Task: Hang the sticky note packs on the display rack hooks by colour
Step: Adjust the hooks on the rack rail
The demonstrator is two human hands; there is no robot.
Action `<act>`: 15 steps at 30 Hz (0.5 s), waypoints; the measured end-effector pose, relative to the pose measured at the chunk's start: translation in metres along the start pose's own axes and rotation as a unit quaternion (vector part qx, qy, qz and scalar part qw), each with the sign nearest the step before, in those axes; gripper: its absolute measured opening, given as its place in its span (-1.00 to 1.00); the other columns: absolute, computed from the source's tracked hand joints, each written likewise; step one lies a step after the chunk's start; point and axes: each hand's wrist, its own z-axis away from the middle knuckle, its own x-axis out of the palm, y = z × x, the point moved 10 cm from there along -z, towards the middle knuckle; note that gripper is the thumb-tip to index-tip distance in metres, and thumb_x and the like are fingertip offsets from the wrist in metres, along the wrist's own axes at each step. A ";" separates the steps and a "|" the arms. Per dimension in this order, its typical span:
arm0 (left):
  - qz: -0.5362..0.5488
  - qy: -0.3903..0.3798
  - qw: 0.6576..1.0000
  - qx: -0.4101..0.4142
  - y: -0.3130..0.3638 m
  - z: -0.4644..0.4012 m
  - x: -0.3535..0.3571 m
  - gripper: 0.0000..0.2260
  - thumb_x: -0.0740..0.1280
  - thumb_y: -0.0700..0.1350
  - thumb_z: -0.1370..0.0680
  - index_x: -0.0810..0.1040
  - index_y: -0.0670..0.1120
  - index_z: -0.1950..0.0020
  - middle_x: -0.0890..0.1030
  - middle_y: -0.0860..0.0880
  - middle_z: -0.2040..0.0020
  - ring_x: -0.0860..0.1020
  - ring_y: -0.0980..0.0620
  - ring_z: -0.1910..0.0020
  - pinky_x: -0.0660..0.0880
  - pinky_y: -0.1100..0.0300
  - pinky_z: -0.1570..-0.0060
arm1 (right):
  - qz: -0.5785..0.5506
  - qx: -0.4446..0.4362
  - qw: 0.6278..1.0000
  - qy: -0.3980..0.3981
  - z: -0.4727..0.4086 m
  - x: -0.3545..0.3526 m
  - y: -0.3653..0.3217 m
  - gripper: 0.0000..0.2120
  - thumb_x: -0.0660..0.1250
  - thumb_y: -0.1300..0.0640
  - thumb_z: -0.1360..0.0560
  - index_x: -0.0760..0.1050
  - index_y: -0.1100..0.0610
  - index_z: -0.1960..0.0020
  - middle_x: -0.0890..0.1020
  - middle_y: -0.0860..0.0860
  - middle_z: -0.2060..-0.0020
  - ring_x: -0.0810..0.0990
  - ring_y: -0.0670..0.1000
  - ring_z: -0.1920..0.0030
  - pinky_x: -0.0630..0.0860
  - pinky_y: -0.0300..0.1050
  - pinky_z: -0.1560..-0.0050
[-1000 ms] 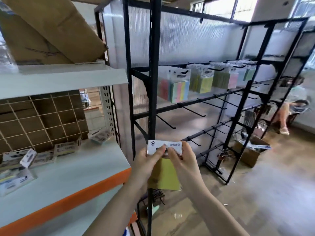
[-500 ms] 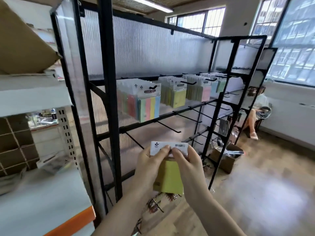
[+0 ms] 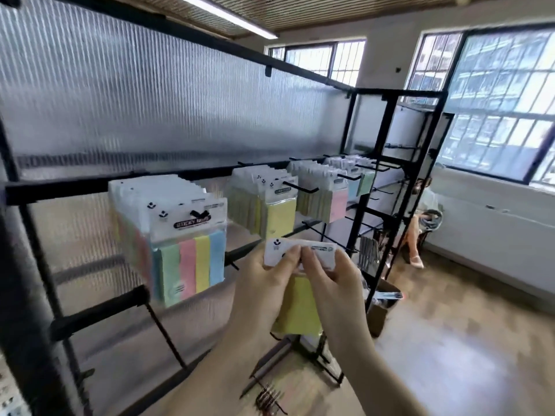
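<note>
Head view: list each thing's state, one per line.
Yellow pack: off the rack, held upright by its white header.
Left hand: pinching the header.
Right hand: pinching the header.
Multicolour packs: hanging on a hook.
Yellow packs: hanging on the next hook.
Lower hooks: bare.

Black metal display rack (image 3: 381, 163) with ribbed translucent back panel (image 3: 150, 100). Top rail hooks carry multicolour packs (image 3: 189, 253), yellow packs (image 3: 277, 217), pink packs (image 3: 338, 205) and further packs beyond. Lower hooks (image 3: 166, 334) bare.
</note>
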 end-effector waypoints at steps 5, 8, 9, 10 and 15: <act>0.019 0.001 0.999 0.028 0.007 -0.040 0.017 -0.92 0.36 -0.08 -0.53 0.59 -0.03 0.15 0.64 0.13 0.38 0.55 0.30 0.43 0.38 0.48 0.48 | 0.001 -0.034 0.999 -0.003 -0.049 -0.003 0.002 -0.95 0.34 0.25 -0.52 0.56 0.18 0.12 0.67 -0.05 0.29 0.62 -0.14 0.26 0.50 -0.31 0.24; 0.015 0.011 1.000 0.024 0.006 -0.056 0.026 -0.89 0.34 -0.03 -0.55 0.57 0.01 0.17 0.63 0.14 0.38 0.55 0.26 0.42 0.44 0.37 0.43 | -0.015 -0.035 0.999 0.009 -0.068 -0.009 0.008 -0.95 0.36 0.24 -0.51 0.58 0.20 0.10 0.67 0.01 0.28 0.61 -0.08 0.26 0.51 -0.26 0.24; 0.006 0.013 1.000 0.028 0.008 -0.060 0.029 -0.87 0.33 -0.01 -0.55 0.57 0.01 0.17 0.64 0.11 0.35 0.57 0.22 0.38 0.46 0.32 0.38 | -0.020 -0.030 0.999 0.015 -0.074 -0.011 0.010 -0.94 0.36 0.23 -0.51 0.58 0.19 0.12 0.66 0.01 0.30 0.60 -0.06 0.28 0.51 -0.24 0.26; -0.003 0.017 0.999 0.033 0.010 -0.066 0.032 -0.88 0.32 0.01 -0.55 0.57 0.01 0.15 0.64 0.09 0.29 0.58 0.17 0.30 0.49 0.27 0.31 | -0.025 -0.025 0.999 0.020 -0.080 -0.012 0.011 -0.93 0.36 0.23 -0.51 0.58 0.19 0.14 0.65 0.00 0.32 0.59 -0.05 0.29 0.50 -0.21 0.28; -0.042 0.032 0.995 0.089 0.028 -0.092 0.046 -0.84 0.31 0.08 -0.54 0.56 0.01 0.02 0.65 0.00 0.12 0.62 -0.01 0.11 0.54 0.00 0.06 | -0.070 -0.016 0.997 0.020 -0.113 -0.016 0.013 -0.92 0.36 0.24 -0.52 0.55 0.16 0.15 0.64 -0.05 0.35 0.58 -0.06 0.31 0.52 -0.18 0.27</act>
